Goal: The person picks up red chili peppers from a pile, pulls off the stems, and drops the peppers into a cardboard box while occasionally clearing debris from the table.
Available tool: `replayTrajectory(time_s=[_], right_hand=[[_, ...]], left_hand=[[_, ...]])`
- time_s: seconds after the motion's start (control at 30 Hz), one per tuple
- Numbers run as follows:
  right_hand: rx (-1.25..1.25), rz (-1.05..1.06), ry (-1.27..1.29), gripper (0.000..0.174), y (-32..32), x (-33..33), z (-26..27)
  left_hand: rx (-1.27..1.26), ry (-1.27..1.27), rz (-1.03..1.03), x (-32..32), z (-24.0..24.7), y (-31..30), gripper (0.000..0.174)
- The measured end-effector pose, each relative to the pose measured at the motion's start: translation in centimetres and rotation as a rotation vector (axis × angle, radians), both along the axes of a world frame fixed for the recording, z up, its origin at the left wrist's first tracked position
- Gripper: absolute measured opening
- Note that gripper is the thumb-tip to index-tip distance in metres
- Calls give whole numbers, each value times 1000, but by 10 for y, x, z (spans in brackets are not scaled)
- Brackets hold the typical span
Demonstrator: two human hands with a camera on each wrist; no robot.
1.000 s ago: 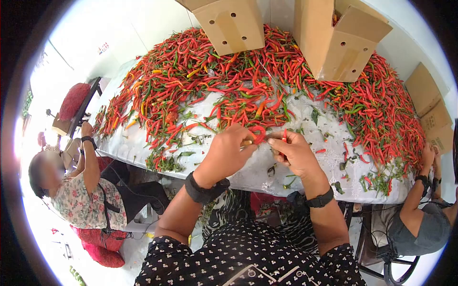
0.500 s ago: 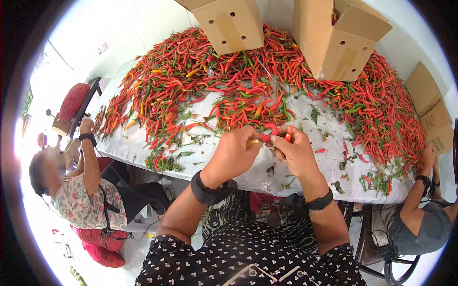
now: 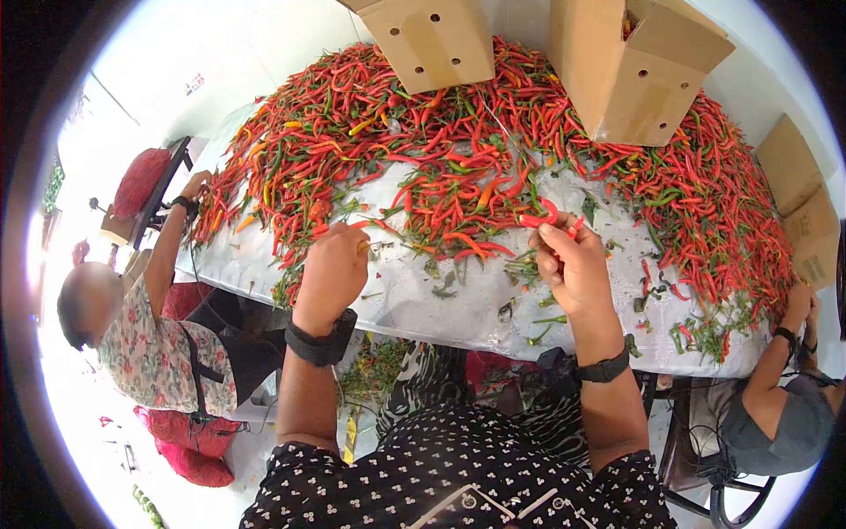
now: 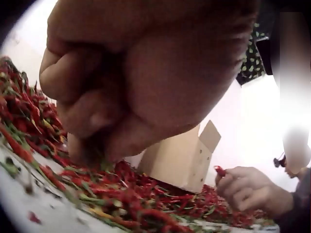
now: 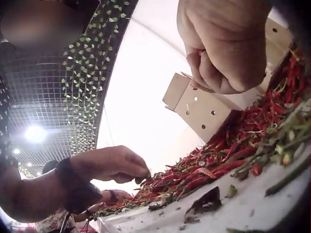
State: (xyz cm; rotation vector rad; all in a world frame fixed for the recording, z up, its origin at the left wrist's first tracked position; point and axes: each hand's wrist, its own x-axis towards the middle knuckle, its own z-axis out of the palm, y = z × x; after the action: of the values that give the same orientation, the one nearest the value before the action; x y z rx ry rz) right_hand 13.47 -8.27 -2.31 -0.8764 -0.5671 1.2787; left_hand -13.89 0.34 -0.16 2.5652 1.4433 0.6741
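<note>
In the head view my left hand (image 3: 333, 273) reaches down to the near-left edge of the chilli heap (image 3: 308, 150), its fingers curled. A small yellowish tip (image 3: 363, 249) shows beside those fingers, and red chillies lie right at the fingertips. I cannot tell what this hand pinches. My right hand (image 3: 577, 264) is raised over the near right part of the table, gripping red chillies (image 3: 539, 217) between thumb and fingers. One bends in a hook above the thumb; another red end (image 3: 576, 227) pokes out between the fingers. A small pile of chillies (image 3: 449, 198) lies between both hands.
Two cardboard boxes (image 3: 436, 48) (image 3: 656, 101) stand on the heap at the back. Green stem trimmings (image 3: 698, 333) litter the white table cover (image 3: 423, 309). One person (image 3: 172, 361) sits at left, another (image 3: 771, 423) at right, both reaching onto the table. Red sacks (image 3: 189, 445) lie on the floor.
Earlier both hands were close together at a curved red chilli. Now the left hand has moved left to the heap, and the right hand holds the curved chilli slightly right and farther forward.
</note>
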Motion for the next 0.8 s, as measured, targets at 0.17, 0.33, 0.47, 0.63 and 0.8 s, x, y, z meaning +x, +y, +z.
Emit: replayTrajectory(time_s=[0.17,0.33,0.47,0.63,0.8], right_hand=[[35,113,95,12,1,-1,-7],[37,140,233,15,0,0,-8],[81,145,238,13,-2,3,-6],[10,113,-36,14,2,0,-8],[3,71,-421,18,2,-16,-5]], left_hand=[[-77,-58,-193,25,-3,-2,16],[-48,86,-272,64,-12,12,17],[30,173,-281,70,-29,24,17],[-247,-83,-291,70,-12,20,17],[-640,-304,-322,82,4,2,17]])
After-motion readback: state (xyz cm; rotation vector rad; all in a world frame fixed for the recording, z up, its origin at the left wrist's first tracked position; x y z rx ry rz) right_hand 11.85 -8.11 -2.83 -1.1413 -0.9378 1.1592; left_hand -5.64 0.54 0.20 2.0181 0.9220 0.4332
